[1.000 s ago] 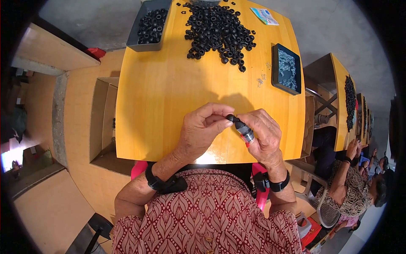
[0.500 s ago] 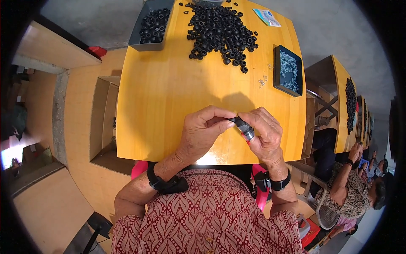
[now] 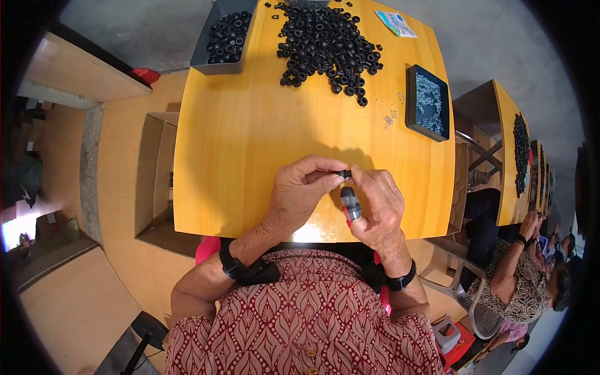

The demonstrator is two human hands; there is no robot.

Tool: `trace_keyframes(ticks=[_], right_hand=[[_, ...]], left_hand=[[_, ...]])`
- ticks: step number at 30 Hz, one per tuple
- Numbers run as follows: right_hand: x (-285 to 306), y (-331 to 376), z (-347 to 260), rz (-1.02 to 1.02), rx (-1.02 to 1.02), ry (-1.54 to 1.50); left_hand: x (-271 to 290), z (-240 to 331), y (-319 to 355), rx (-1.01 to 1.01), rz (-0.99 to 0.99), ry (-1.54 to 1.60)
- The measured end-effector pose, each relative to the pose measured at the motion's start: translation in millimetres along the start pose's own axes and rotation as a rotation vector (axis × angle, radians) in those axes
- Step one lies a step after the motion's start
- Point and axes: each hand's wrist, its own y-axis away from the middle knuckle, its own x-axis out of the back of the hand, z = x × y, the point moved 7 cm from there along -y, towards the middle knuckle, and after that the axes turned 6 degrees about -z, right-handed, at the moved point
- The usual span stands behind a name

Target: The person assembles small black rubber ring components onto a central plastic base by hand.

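Note:
Near the front edge of the yellow table (image 3: 250, 131), my left hand (image 3: 303, 190) pinches a small black rounded part (image 3: 343, 174) between thumb and index finger. The index finger of my right hand (image 3: 380, 209) meets the part's right end. Along my right thumb lies a short cylindrical piece (image 3: 351, 204) with a black tip, a clear or silvery body and some red; whether it is held or worn on the thumb I cannot tell. The hands almost touch, a little above the tabletop.
A pile of small black ring-like parts (image 3: 325, 47) covers the far middle. A grey bin (image 3: 215, 67) of similar parts stands far left. At right, a black tray (image 3: 428, 128) holds tiny silvery pieces, with a few loose ones (image 3: 390, 119) beside it. A packet (image 3: 395, 24) lies behind. Co-workers sit at right.
My right hand has turned and shifted slightly left and down. The cylindrical piece has swung down, away from the small black part, which now shows between both hands' fingertips.

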Motion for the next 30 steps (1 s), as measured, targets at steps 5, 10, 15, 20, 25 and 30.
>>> trace_keyframes(ticks=[5, 10, 15, 20, 25, 30], right_hand=[[-4.0, 9.1, 8.4, -0.008, 0.041, 0.069], [-7.4, 14.0, 8.1, 0.032, 0.028, 0.103], [-7.6, 12.1, 4.7, 0.026, 0.061, 0.147], [-7.7, 13.7, 6.3, -0.005, 0.045, 0.168], [-6.6, 13.4, 4.5, 0.005, 0.049, 0.193], [-4.9, 11.3, -0.1, -0.02, 0.04, 0.226]], left_hand=[[-1.2, -4.9, 0.7, 0.072, 0.003, 0.004], [-0.1, -5.3, 0.9, 0.118, 0.013, -0.058], [2.5, -8.0, 1.7, 0.16, 0.055, -0.014], [0.9, -10.5, 2.4, 0.167, 0.029, 0.007], [0.4, -10.3, 1.1, 0.175, 0.013, -0.021], [-0.7, -5.4, -2.8, 0.203, -0.056, -0.096]])
